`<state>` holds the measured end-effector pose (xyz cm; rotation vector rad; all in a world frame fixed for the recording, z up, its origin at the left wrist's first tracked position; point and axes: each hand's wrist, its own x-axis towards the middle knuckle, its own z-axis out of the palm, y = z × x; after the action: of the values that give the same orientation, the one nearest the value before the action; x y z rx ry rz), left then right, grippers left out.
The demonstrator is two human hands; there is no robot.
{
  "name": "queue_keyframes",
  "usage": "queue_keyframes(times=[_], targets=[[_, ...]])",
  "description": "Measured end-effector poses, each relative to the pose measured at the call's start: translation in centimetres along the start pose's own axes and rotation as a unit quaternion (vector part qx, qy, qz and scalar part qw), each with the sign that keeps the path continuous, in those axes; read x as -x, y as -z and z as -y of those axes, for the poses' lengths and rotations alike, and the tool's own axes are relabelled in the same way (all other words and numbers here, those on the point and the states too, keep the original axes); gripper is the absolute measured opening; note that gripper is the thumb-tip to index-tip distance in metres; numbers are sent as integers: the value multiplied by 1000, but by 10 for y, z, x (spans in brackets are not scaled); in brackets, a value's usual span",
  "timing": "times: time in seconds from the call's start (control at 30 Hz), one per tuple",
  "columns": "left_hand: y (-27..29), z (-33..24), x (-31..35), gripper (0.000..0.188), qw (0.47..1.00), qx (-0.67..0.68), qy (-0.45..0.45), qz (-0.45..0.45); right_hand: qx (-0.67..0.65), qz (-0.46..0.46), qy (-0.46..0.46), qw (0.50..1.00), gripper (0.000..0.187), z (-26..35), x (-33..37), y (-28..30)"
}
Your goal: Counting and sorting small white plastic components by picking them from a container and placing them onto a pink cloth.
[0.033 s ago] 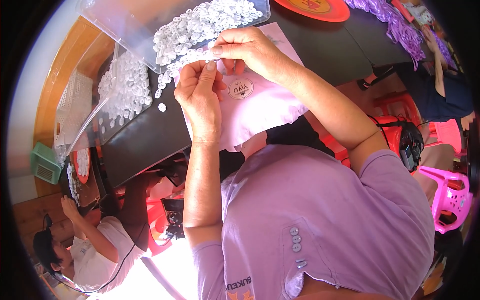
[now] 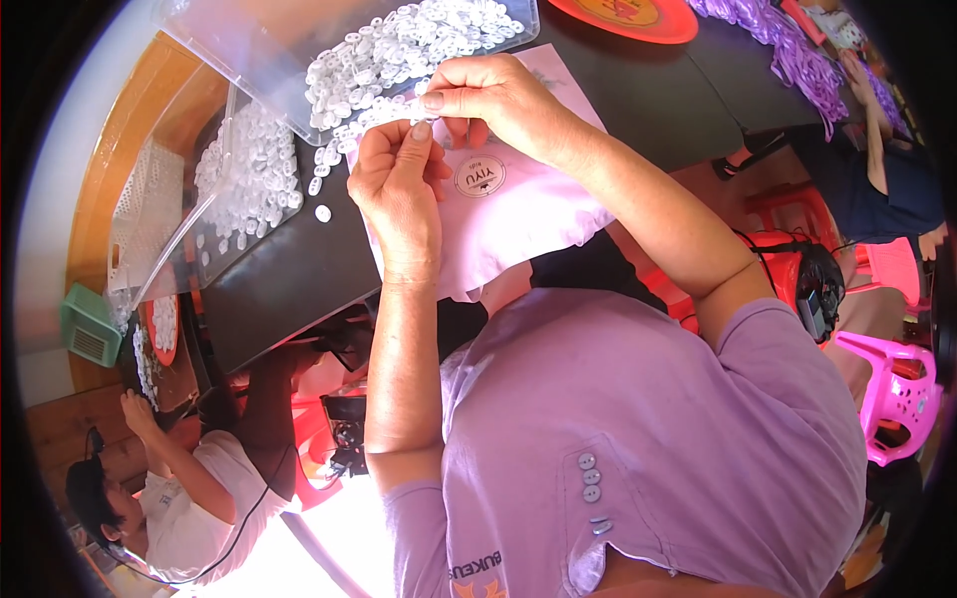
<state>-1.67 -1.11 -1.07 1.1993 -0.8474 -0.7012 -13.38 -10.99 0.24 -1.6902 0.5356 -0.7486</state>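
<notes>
My left hand is closed, thumb against the curled fingers, above a pink cloth with a round pale label. Close against it, my right hand pinches with thumb and forefinger. A small white piece shows between the fingertips of both hands, mostly covered by them. Just beyond lies a heap of small white oval plastic pieces, spilling from a clear plastic bin onto the table near my left fingers. One loose white piece rests on the dark table left of my left wrist.
More white pieces fill a clear tray on the left. An orange-red plate and purple strands lie at the far right. One person works at lower left, another at right. A pink stool stands right.
</notes>
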Motion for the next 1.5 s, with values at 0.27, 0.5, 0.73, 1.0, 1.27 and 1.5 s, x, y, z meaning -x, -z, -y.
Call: queue_keyframes(times=[0.27, 0.5, 0.73, 1.0, 1.27, 1.5], targets=[[1, 2, -1, 13, 1000, 23, -3, -1, 32, -1, 19, 999, 21, 1, 0, -2], [-1, -3, 1, 13, 994, 104, -6, 18, -42, -10, -3, 999, 26, 6, 1, 4], [0, -1, 0, 32, 990, 107, -68, 55, -95, 42, -22, 994, 26, 11, 4, 6], [-1, -5, 3, 32, 976, 167, -96, 104, -108, 80, -42, 990, 25, 12, 5, 5], [-1, -10, 7, 30, 976, 164, -100, 105, -121, 96, -54, 986, 26, 16, 7, 6], [5, 1, 4, 29, 982, 150, -96, 67, -169, 123, -58, 976, 27, 17, 8, 7]])
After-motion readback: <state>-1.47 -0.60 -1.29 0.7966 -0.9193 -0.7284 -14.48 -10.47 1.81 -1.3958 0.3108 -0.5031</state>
